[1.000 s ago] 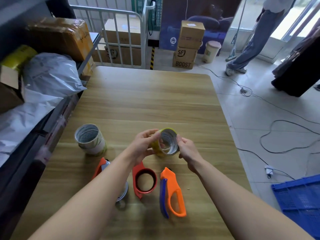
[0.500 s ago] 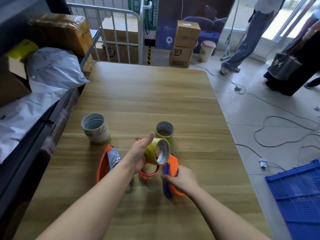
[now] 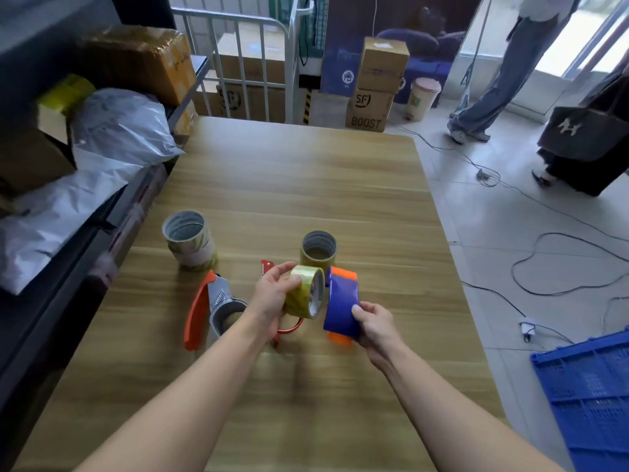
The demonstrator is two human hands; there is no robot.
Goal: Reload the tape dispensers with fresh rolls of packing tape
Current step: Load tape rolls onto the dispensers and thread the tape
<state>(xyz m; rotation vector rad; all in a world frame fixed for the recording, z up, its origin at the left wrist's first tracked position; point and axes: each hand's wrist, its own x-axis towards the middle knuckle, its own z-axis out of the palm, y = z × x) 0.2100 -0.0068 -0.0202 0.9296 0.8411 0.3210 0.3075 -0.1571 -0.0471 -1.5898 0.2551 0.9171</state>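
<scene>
Wooden table (image 3: 299, 185) fills the centre of the view, tiled floor with loose cables at 3 o'clock, blue crate (image 3: 592, 396) at 4 o'clock. Shelf with grey plastic bags (image 3: 112, 131) and a taped carton at 10 o'clock; stacked cardboard boxes (image 3: 377, 83) at 12 o'clock past the table's far edge.

Left hand (image 3: 272, 298) grips a yellowish tape roll (image 3: 304, 296), lifted off the table, core opening turned toward the right hand. Right hand (image 3: 374, 325) is clamped on a blue-and-orange tape dispenser (image 3: 342, 308), also raised, just beside the roll at its 3 o'clock; touching or not, can't tell.

On the table: a second tape roll (image 3: 318, 248) standing on its side face at 12 o'clock of the hands. Stack of tape rolls (image 3: 189, 238) at 10 o'clock. Orange dispenser with metal body (image 3: 214, 308) lies at 9 o'clock of the left hand. Red dispenser (image 3: 289, 330) mostly hidden under the left hand and held roll, its tip showing near 12 o'clock of the left thumb.
</scene>
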